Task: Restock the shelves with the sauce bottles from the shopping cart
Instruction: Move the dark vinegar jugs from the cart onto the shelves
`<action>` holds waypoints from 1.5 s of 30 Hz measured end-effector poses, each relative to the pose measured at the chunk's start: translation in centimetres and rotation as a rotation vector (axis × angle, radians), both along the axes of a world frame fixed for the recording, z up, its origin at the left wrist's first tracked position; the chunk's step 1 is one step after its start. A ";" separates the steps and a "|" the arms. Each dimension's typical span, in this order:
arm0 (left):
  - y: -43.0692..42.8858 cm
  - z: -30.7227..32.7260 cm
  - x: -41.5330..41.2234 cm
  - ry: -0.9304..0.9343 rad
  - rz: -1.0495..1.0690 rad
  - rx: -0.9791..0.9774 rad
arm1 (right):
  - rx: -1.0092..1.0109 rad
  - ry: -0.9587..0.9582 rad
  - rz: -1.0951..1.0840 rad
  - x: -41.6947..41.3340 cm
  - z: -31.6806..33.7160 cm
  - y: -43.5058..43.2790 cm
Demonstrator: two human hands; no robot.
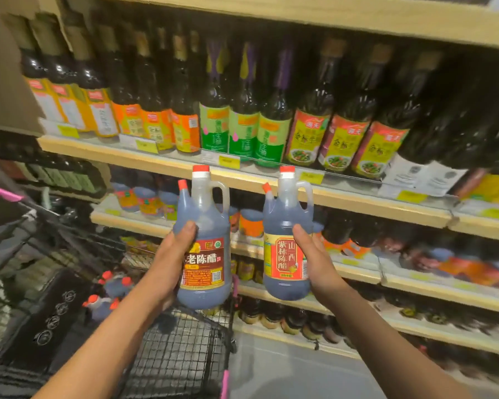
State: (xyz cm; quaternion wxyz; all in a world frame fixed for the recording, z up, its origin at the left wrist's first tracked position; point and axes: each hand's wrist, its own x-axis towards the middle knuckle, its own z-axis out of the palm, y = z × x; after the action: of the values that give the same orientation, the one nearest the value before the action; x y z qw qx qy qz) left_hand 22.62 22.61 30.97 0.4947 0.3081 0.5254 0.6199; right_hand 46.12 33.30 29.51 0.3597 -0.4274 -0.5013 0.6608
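Observation:
My left hand (172,257) grips a dark vinegar jug with a brown-red label (206,243), held upright in front of the shelves. My right hand (314,260) grips a second dark jug with a red and yellow label (285,249), also upright. Both jugs have red caps, a small red spout and a side handle. They hang side by side, apart, above the cart's right edge. Below left, the wire shopping cart (182,349) holds more red-capped jugs (110,295).
Wooden shelves (271,182) run across the view at several levels. The upper one is packed with tall dark sauce bottles (242,116). Lower shelves hold smaller jars and bottles (251,223). A dark box (55,312) sits in the cart. Grey floor lies at the bottom right.

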 end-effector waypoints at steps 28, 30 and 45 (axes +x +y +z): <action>0.3 -0.8 54.2 0.027 -1.254 -0.049 | 0.060 0.037 -1.368 50.3 -0.9 -29.3; -0.9 -0.6 57.5 0.012 -1.285 -0.059 | 0.069 0.060 -1.403 52.9 -1.0 -30.7; 2.0 -2.0 81.9 0.049 -1.522 -0.118 | 0.058 0.133 -1.591 71.4 -1.8 -31.4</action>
State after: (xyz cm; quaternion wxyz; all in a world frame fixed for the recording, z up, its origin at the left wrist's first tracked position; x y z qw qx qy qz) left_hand 104.47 24.66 28.93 0.7894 0.5719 0.2113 0.0717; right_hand 117.53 1.86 27.76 0.7634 -0.6072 -0.0403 0.2167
